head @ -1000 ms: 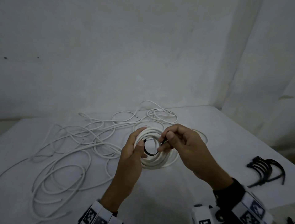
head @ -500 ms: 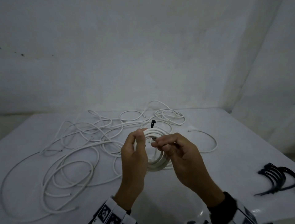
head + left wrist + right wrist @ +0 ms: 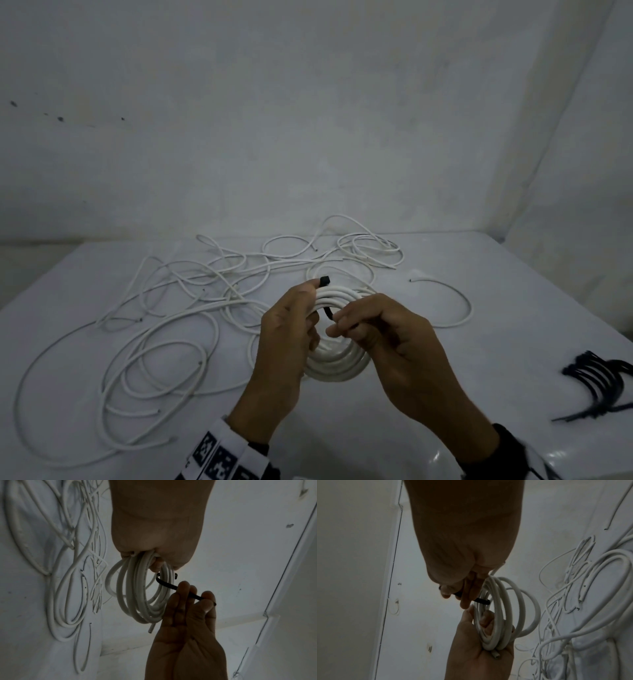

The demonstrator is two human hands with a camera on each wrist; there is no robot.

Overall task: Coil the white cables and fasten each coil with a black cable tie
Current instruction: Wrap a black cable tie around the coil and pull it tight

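A coil of white cable (image 3: 337,365) is held upright above the table, and my left hand (image 3: 301,308) grips its left side, fingers curled through the rings. A black cable tie (image 3: 328,312) wraps over the coil's top. Its square head (image 3: 323,281) sticks up beside my left thumb. My right hand (image 3: 339,325) pinches the tie's strap in the coil's opening. In the left wrist view the coil (image 3: 137,592) hangs from my left fingers while the right hand (image 3: 193,595) pinches the strap (image 3: 169,585). In the right wrist view the tie (image 3: 482,600) meets the coil (image 3: 499,609).
Loose white cables (image 3: 164,342) sprawl over the left and far side of the white table (image 3: 513,308). One short curved cable (image 3: 457,308) lies to the right of my hands. A bundle of black cable ties (image 3: 596,380) lies near the right edge. A wall stands close behind.
The tie's head has come up over the coil's top beside my left thumb. My right hand has drawn the strap down into the coil's middle.
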